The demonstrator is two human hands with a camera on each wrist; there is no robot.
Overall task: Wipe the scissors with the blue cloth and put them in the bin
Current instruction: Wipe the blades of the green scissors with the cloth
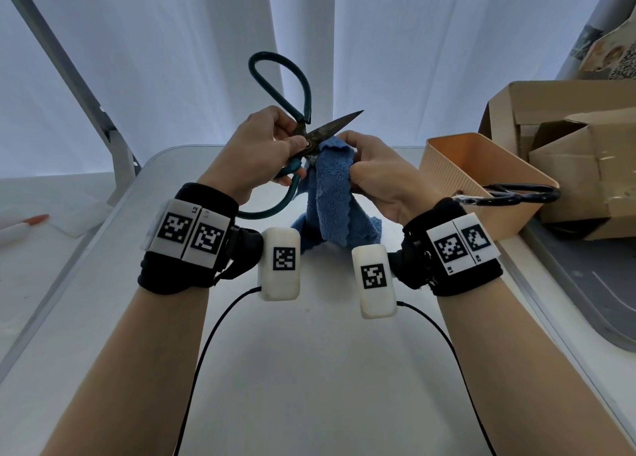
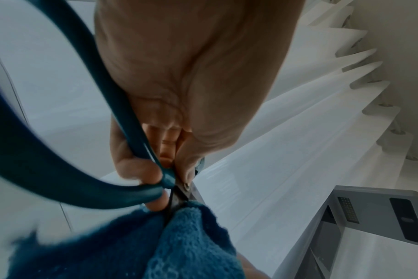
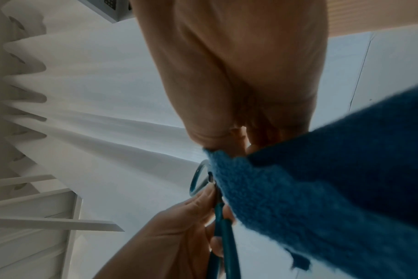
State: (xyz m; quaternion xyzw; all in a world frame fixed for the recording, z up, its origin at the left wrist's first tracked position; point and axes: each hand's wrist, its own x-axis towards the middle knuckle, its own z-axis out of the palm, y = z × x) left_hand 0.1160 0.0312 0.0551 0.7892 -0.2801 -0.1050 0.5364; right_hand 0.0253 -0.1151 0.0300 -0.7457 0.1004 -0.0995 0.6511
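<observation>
The dark-bladed scissors with teal loop handles [image 1: 311, 139] are gripped at the pivot by the left hand [image 1: 256, 156], while the fuzzy blue cloth [image 1: 332, 194] is pinched around one blade by the right hand's fingers [image 1: 358, 146], left of the orange ribbed plastic bin [image 1: 444, 166].

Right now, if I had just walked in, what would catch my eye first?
Probably the teal-handled scissors held up over the middle of the white table, blades open. The left hand grips them at the pivot while the right hand presses a blue cloth against one blade. To the right stands an orange bin.
</observation>
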